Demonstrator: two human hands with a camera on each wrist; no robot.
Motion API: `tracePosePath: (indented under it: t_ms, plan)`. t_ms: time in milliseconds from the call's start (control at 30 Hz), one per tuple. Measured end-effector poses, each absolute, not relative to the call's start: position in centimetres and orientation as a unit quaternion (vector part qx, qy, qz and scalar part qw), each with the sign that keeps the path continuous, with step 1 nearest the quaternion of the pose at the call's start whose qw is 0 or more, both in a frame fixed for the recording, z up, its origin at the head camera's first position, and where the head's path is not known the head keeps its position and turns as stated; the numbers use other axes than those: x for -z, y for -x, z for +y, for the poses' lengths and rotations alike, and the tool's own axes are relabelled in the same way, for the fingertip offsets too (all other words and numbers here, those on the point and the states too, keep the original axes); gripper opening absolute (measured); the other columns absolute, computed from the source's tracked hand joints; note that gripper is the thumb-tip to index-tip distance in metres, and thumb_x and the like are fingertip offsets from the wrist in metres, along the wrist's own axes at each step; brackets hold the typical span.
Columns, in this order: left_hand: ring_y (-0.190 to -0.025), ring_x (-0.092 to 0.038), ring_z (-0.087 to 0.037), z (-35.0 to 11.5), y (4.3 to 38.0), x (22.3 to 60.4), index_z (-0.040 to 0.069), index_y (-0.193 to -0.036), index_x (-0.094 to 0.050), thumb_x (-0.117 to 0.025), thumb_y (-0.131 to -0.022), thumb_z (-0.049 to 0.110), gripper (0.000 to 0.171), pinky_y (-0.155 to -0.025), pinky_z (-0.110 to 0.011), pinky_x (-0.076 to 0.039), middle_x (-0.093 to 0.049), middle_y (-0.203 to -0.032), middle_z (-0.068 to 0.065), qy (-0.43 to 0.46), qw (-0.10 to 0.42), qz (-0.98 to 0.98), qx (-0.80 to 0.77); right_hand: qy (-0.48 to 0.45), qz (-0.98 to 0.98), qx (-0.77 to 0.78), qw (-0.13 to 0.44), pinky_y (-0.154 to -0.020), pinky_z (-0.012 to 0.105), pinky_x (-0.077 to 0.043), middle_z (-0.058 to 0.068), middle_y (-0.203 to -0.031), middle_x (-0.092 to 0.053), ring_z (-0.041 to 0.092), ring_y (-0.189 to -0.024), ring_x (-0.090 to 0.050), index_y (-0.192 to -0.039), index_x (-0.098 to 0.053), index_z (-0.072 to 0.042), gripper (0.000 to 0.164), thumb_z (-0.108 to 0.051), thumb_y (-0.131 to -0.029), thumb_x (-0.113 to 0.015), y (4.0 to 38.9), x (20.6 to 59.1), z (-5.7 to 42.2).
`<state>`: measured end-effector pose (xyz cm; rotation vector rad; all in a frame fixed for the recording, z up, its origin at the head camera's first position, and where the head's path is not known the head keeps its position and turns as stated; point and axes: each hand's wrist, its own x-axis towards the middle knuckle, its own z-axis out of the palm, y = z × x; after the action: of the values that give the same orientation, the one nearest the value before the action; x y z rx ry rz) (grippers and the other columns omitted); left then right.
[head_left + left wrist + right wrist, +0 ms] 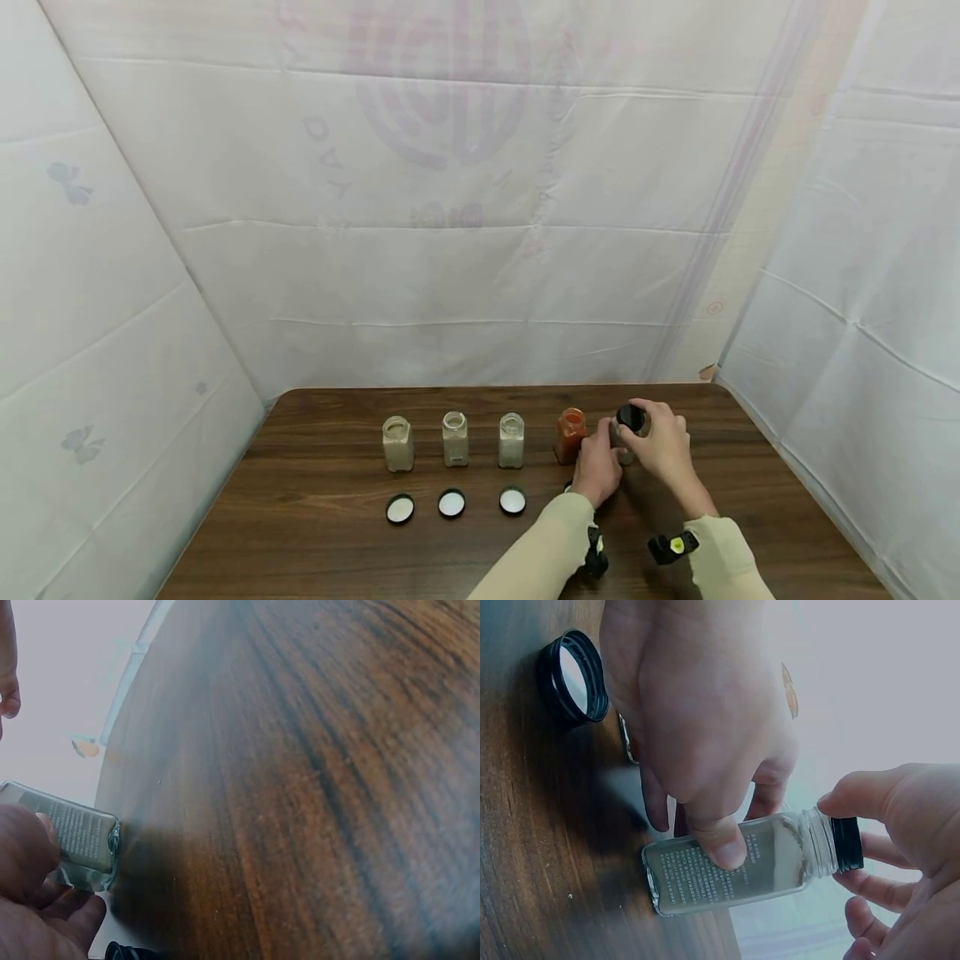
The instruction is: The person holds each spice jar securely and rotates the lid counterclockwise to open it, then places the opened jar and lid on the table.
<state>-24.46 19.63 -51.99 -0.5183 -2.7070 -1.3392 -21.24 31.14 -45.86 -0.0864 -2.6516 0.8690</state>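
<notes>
A square glass spice jar (769,881) of pale powder, with small printed text on its side, stands at the right of the row. My left hand (597,467) grips its body, the thumb across the printed side in the right wrist view. Thumb and fingers of my right hand (663,442) pinch a black screw lid (847,844) at the jar's mouth. Below that lid the glass threads show, so it sits high on the neck. In the left wrist view only the lower part of the jar (82,832) appears, beside the left fingers.
Left of the hands stand a lidless jar of red-orange powder (570,437) and three lidless pale-powder jars, the nearest here (512,442). Upturned black lids with white liners, such as this lid (512,500), lie before them on the wooden table (337,550). White sheets (450,275) enclose the table.
</notes>
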Motion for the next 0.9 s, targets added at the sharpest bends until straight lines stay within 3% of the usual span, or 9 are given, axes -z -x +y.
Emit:
tracePosePath:
  t_ms: [400, 900]
  plan:
    - [-0.098, -0.07, -0.013, 19.29, 24.5, 51.92, 0.015, -0.132, -0.054, -0.068, -0.099, 0.008, 0.037, -0.083, -0.03, -0.057, -0.072, -0.111, -0.003, 0.183, 0.043, -0.88, 0.437, 0.03, -0.934, -0.31, 0.176, -0.087, 0.065, -0.037, 0.033, -0.137, -0.052, 0.052, -0.113, -0.046, -0.139, -0.058, 0.0, 0.051, -0.018, -0.094, -0.074, 21.19, 45.87, 31.13]
    - [-0.094, -0.07, -0.015, 18.91, 24.56, 52.01, 0.014, -0.131, -0.055, -0.068, -0.099, 0.009, 0.035, -0.078, -0.029, -0.057, -0.072, -0.105, -0.004, 0.209, 0.063, -0.873, 0.435, 0.023, -0.928, -0.318, 0.193, -0.093, 0.071, -0.034, 0.031, -0.124, -0.057, 0.054, -0.115, -0.048, -0.136, -0.06, -0.003, 0.048, -0.018, -0.093, -0.076, 20.96, 45.79, 31.3]
